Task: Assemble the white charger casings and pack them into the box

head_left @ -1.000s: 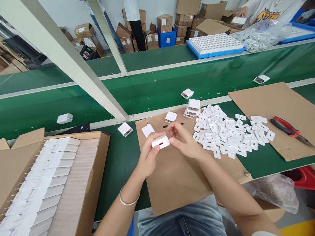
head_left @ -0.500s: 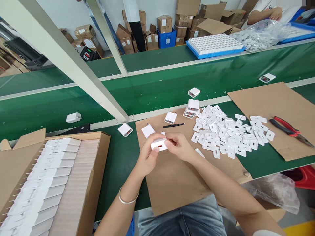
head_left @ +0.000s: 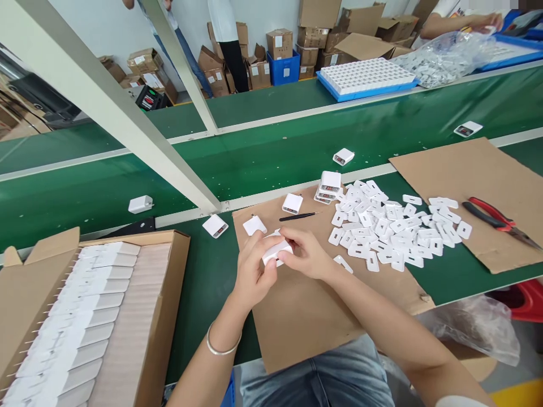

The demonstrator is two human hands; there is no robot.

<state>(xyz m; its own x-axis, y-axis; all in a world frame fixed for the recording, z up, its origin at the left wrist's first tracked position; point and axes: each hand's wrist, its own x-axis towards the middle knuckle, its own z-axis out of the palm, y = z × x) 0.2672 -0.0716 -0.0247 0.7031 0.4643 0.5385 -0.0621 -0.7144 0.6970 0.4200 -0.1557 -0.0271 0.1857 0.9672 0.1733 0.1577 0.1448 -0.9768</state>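
A white charger housing [head_left: 278,252] is gripped between my two hands above the brown cardboard sheet [head_left: 305,316]. My left hand [head_left: 257,265] wraps its fingers over the top and left side, thumb at the front. On the right side, my right hand [head_left: 306,252] pinches the same housing with thumb and fingers. Just behind my hands lie a white charger [head_left: 254,225], another charger [head_left: 292,203] and black tweezers [head_left: 298,216]. A short stack of chargers [head_left: 330,182] stands farther back. Right of my hands spreads a heap of white face plates [head_left: 382,226].
An open carton [head_left: 159,316] with rows of white chargers is at the left. Red-handled pliers [head_left: 492,216] lie on cardboard at the right. Chargers [head_left: 141,204] [head_left: 343,156] [head_left: 468,129] sit on the green belt [head_left: 254,164] behind a slanted metal post [head_left: 127,118]. A person's hand [head_left: 487,22] shows across the line.
The housing has tilted in my hands, and my left fingers have come farther over its top. Chargers on the belt have shifted to the right.
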